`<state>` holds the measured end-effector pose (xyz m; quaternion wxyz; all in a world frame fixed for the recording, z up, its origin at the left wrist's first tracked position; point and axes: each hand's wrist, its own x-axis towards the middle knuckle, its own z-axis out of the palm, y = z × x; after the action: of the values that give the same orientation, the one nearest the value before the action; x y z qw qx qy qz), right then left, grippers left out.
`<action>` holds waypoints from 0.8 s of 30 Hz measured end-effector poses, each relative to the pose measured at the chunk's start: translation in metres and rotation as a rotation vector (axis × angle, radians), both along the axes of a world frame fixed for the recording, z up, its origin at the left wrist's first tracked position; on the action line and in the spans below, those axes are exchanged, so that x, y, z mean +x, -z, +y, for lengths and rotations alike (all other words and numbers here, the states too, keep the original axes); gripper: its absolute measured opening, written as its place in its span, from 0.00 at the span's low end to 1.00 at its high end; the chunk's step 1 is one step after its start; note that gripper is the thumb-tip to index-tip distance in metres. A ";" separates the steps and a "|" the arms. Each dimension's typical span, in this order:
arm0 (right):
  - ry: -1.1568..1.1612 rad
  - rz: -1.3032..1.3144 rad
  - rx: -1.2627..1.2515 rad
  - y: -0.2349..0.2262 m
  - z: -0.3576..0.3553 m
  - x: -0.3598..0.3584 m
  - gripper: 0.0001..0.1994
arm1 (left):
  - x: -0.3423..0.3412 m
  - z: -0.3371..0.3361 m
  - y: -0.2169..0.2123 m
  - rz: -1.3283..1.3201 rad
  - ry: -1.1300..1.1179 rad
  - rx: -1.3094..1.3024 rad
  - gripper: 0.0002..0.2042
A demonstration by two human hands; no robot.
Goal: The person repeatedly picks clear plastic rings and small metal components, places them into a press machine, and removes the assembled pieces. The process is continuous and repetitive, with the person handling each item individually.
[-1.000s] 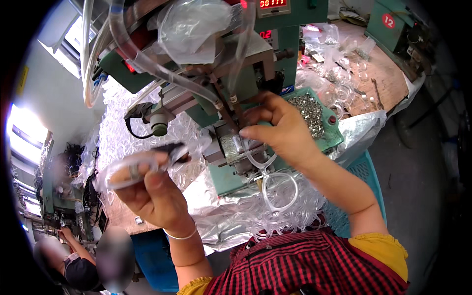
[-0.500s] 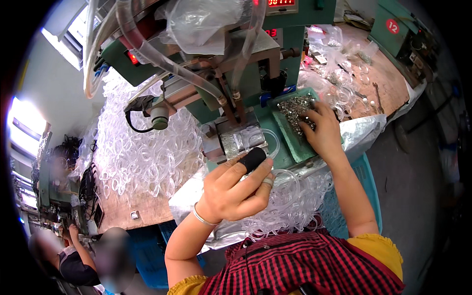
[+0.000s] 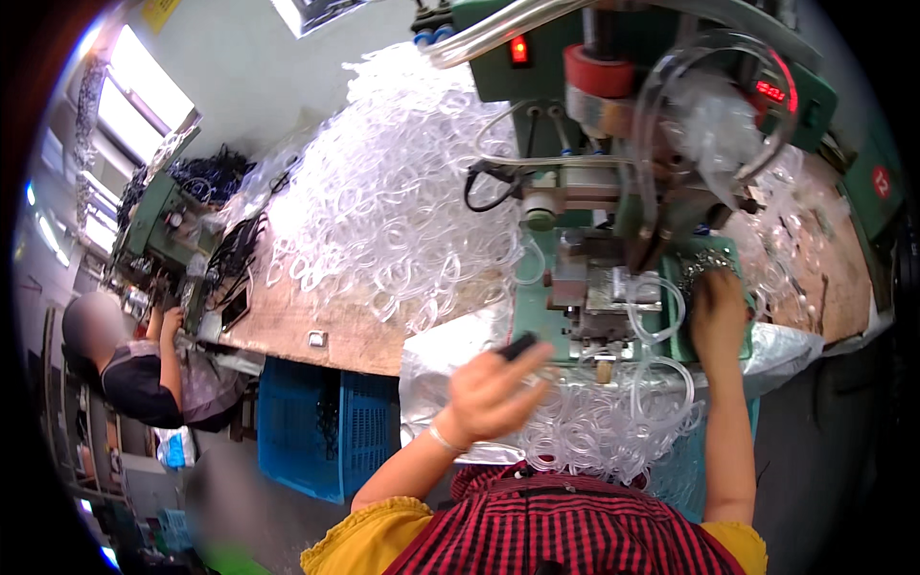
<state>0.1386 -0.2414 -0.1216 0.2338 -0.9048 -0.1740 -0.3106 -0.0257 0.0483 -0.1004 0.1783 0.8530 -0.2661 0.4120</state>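
My left hand is in front of the green press, with a black sleeve on one finger. Its fingers are stretched and somewhat blurred, and no object shows in them. My right hand reaches into a green tray beside the press. Small shiny metal parts lie under its fingers, and the fingertips are hidden. Between my hands, a clear tube loop sticks out from the press's metal fixture. Another clear tube ring lies just below, above a pile of similar rings.
A big heap of clear tube rings covers the table's left. The press head with hoses overhangs the fixture. A blue crate stands below the table edge. Farther left, another person works at a second machine.
My view has swung left. My left hand has drawn away from the fixture toward the left, leaving the tube loop there. My right hand stays in the parts tray.
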 end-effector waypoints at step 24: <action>0.144 0.311 0.722 0.002 -0.079 -0.078 0.07 | 0.095 0.047 0.036 0.683 -0.718 0.027 0.09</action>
<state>0.0604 -0.3209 -0.1232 0.5379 -0.8105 0.0477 -0.2267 0.0689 0.0951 -0.1362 0.0913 0.9793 0.1128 0.1408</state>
